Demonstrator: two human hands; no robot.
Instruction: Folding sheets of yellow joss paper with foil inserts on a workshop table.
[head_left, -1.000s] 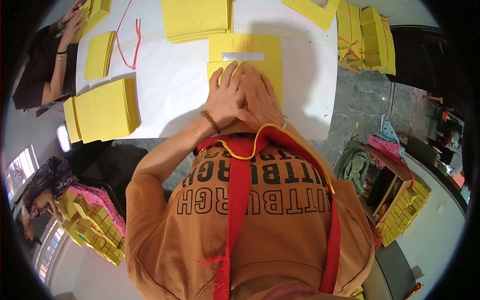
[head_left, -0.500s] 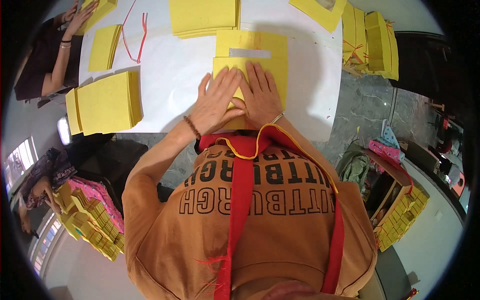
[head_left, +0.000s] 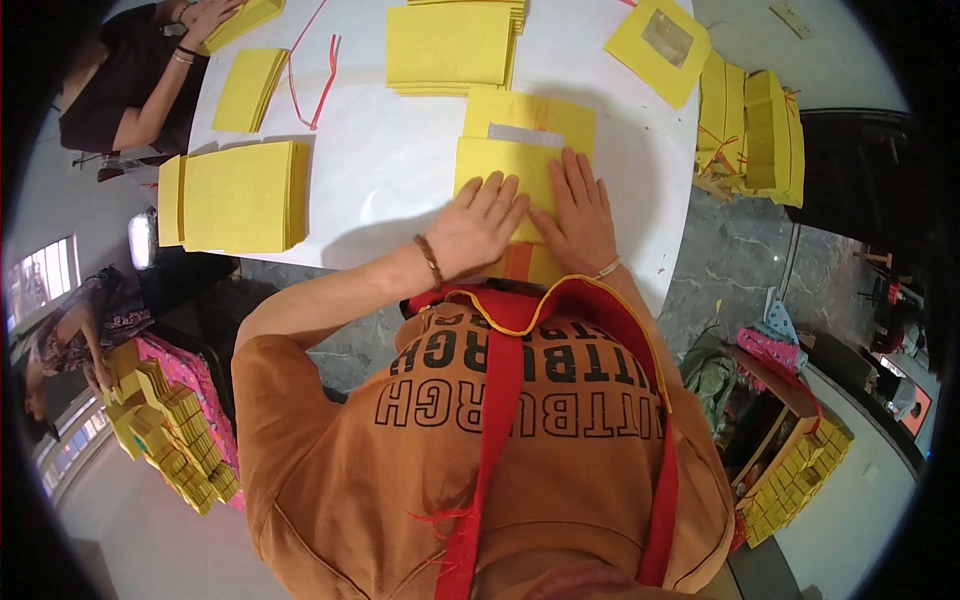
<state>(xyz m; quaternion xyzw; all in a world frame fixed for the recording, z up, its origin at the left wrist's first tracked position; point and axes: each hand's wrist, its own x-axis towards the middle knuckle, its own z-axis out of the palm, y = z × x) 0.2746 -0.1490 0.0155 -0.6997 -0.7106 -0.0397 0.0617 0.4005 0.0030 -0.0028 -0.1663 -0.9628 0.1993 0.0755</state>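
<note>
A folded yellow paper piece point(head_left: 490, 160) lies on the white table in front of me, with a pale strip point(head_left: 525, 134) across its upper part. A reddish-orange band point(head_left: 517, 262) shows at its near end. My left hand point(head_left: 472, 226) rests on the left of the paper, fingers bent a little and holding nothing. Flat on the right side lies my right hand point(head_left: 582, 222), fingers stretched out, pointing away from me. Behind the paper stands a stack of yellow sheets point(head_left: 447, 45), close to its far edge.
More yellow stacks point(head_left: 235, 197) and a red cord point(head_left: 326, 85) occupy the table's left. A yellow piece with a window point(head_left: 655, 50) lies far right, beside tied yellow bundles point(head_left: 745, 130). Another person's hand point(head_left: 205, 18) is at the far left corner.
My hands have drawn apart, the left one back toward the near left of the paper. The paper's near end with its orange band shows more. The whole view has shifted slightly.
</note>
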